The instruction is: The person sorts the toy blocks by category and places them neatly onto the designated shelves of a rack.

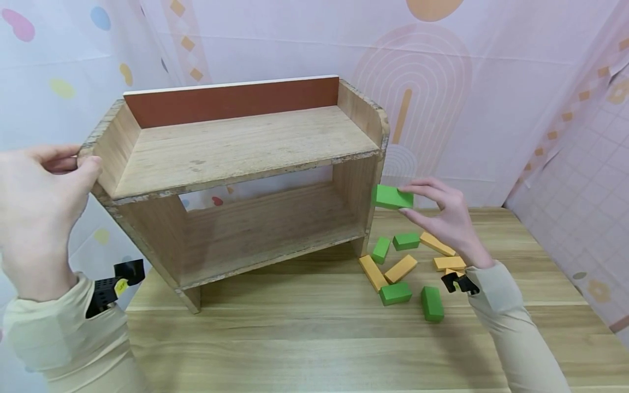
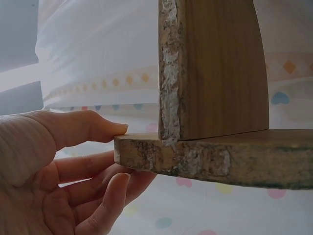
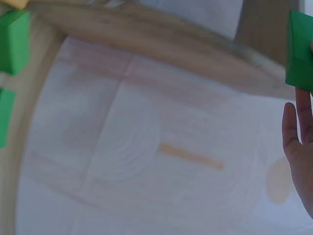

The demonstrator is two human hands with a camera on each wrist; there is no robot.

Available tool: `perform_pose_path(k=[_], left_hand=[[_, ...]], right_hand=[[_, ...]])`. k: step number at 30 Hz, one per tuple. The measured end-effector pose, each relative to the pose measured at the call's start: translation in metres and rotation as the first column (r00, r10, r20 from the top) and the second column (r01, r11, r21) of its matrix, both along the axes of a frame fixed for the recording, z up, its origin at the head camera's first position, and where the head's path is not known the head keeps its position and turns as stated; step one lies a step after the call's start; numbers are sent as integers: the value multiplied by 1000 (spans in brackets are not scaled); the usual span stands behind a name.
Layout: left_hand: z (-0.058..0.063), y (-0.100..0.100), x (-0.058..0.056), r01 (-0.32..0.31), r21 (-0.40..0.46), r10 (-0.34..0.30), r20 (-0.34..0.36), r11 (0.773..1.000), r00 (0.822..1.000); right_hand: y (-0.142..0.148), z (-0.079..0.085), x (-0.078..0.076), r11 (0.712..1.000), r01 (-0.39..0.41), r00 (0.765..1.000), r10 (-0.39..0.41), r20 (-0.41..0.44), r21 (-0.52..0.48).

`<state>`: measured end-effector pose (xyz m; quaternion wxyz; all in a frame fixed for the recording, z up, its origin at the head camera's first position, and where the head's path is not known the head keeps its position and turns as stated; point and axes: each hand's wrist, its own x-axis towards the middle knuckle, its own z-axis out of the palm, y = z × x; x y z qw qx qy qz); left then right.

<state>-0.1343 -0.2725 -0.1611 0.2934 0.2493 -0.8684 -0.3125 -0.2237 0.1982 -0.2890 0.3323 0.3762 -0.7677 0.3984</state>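
A small two-tier wooden shelf [image 1: 255, 147] with worn, chipped edges stands on the table at an angle. My left hand [image 1: 46, 207] pinches the edge of its left side panel, thumb on one face and fingers on the other; the left wrist view shows the scuffed panel end [image 2: 190, 156] between them. Beside the right side panel, my right hand [image 1: 444, 213] holds a green block [image 1: 393, 197] between thumb and fingers, above the table. In the right wrist view that green block [image 3: 299, 51] shows at the right edge, partly cut off.
Loose blocks lie right of the shelf on the wooden table [image 1: 295, 349]: several green ones, such as a green block [image 1: 432, 304], and several orange ones, such as an orange block [image 1: 400, 268]. A patterned white cloth [image 1: 275, 49] hangs behind and at the sides.
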Motion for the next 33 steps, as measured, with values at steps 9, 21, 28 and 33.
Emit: perform_pose_path(k=[9, 21, 28, 33], left_hand=[[0, 3, 1, -10, -13, 11, 5, 1000, 1000], [0, 3, 0, -15, -7, 15, 11, 1000, 1000], [0, 3, 0, -12, 35, 12, 9, 999, 1000], [-1, 3, 1, -26, 24, 26, -5, 999, 1000]], right_hand=[[-33, 32, 0, 996, -28, 1000, 28, 0, -85], [-80, 56, -14, 995, 31, 998, -36, -53, -97], [-111, 64, -16, 993, -11, 1000, 9, -14, -119], [-136, 68, -17, 992, -38, 999, 36, -17, -119]])
